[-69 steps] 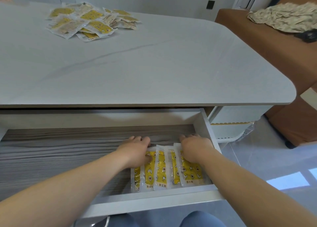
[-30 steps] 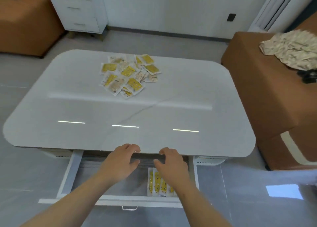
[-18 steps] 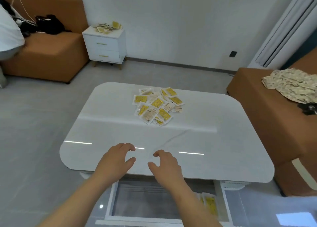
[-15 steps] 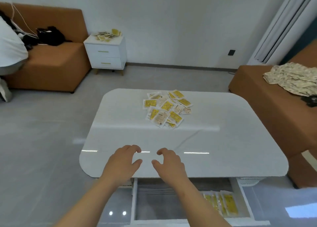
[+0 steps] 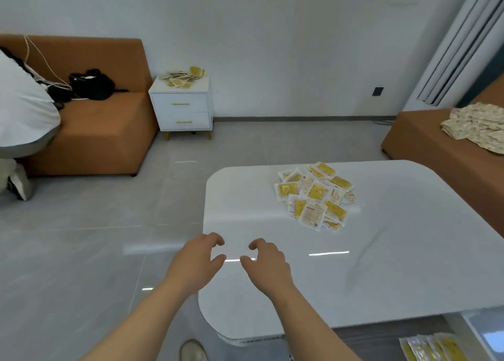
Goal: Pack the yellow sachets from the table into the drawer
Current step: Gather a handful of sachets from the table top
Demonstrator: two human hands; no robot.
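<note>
A loose pile of yellow sachets [image 5: 315, 194] lies on the far part of the white table [image 5: 395, 265]. Under the table's near edge the drawer [image 5: 458, 325] stands pulled out, with a row of yellow sachets [image 5: 431, 347] packed at its right end. My left hand [image 5: 195, 265] and my right hand [image 5: 266, 265] hover side by side over the table's near left part. Their fingers hang loosely curled and hold nothing. Both hands are well short of the pile.
An orange sofa [image 5: 103, 131] with a black bag stands at the left, a person in white at its edge. A white nightstand [image 5: 182, 109] carries more sachets. Another orange sofa [image 5: 436, 148] with a patterned cloth [image 5: 480, 126] is at the right. Grey floor lies left of the table.
My hands left the sachets in the drawer and rose above the tabletop. The view lifted and swung left, so the table and drawer now sit at the right.
</note>
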